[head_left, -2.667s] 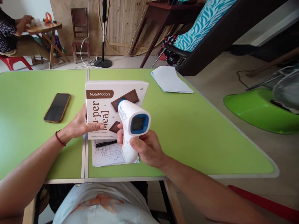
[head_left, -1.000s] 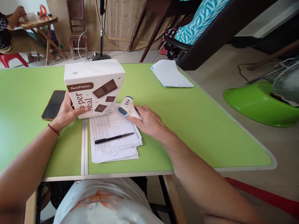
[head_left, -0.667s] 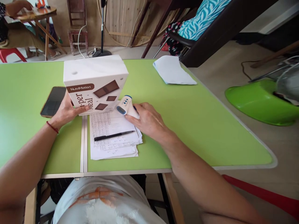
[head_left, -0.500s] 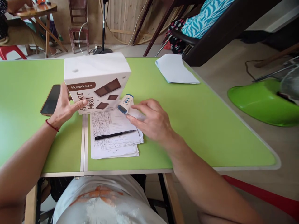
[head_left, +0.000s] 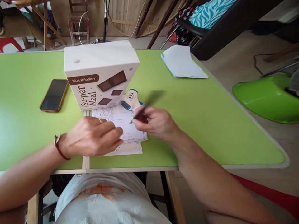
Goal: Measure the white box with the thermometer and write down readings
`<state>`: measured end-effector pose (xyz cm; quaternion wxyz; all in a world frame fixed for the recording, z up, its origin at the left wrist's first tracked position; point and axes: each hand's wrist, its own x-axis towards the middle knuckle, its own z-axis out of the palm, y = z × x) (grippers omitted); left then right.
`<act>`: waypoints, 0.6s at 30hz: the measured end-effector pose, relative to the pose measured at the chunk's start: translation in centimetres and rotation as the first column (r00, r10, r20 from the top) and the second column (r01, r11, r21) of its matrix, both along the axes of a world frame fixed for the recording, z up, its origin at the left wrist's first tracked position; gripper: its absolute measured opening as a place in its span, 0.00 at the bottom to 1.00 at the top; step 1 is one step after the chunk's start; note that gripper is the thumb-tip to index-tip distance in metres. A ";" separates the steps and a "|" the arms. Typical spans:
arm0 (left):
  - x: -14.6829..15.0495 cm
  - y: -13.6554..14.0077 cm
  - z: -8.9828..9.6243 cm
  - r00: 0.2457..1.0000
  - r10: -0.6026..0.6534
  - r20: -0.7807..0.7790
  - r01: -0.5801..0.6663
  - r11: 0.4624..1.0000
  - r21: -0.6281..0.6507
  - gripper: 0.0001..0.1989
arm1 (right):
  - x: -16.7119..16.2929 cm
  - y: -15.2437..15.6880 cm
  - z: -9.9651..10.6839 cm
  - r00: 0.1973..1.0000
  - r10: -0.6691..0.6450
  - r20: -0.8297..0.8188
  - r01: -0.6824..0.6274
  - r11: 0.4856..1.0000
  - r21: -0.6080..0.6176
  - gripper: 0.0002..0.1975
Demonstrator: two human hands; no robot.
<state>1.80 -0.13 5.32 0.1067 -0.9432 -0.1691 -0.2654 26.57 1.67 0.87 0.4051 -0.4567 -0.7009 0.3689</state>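
Note:
My right hand (head_left: 158,123) grips a black pen (head_left: 142,112), its tip pointing down-left over the handwritten sheets (head_left: 127,124); the pen's far end is smeared by motion. My left hand (head_left: 95,137), wearing a ring and a red cord bracelet, is curled closed over the left part of these papers. Its palm faces down and is hidden. Behind the hands stands a white NutriMotion Super Meal box (head_left: 101,82), upright and touching neither hand. A white and blue infrared thermometer (head_left: 129,99) lies between the box and my right hand, its lower part hidden.
A phone (head_left: 54,95) lies left of the box on the green table (head_left: 198,124). Folded white papers (head_left: 181,62) rest near the far right edge. Beyond stand a green chair (head_left: 263,98), a wooden chair (head_left: 78,23) and a person (head_left: 211,14) in patterned clothes.
My left hand has let go of the box and moved down-right onto the papers. My right hand has left the thermometer and picked up the pen from the sheets.

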 end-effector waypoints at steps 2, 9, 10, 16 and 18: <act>1.1 -0.9 -1.2 0.985 0.032 -0.169 -0.039 0.999 -0.038 0.12 | -0.7 -0.2 0.0 0.984 -0.073 -0.165 0.067 0.997 -0.046 0.08; 2.8 -3.1 -3.0 0.897 0.205 -0.392 -0.230 0.973 -0.017 0.16 | -3.6 -0.9 -1.4 0.976 -0.050 -0.210 0.032 0.996 -0.087 0.03; 2.9 -3.3 -3.0 0.885 0.224 -0.409 -0.249 0.968 -0.009 0.16 | -3.8 -0.9 -1.7 0.980 -0.062 -0.187 0.050 0.996 -0.072 0.03; 3.4 -3.5 -2.9 0.828 0.246 -0.505 -0.295 0.955 -0.017 0.18 | -3.8 -0.9 -2.8 0.980 -0.184 -0.073 0.190 0.978 0.082 0.03; 3.5 -3.6 -2.8 0.820 0.244 -0.518 -0.303 0.953 -0.031 0.18 | -3.8 -1.0 -2.8 0.980 -0.190 -0.051 0.195 0.972 0.132 0.05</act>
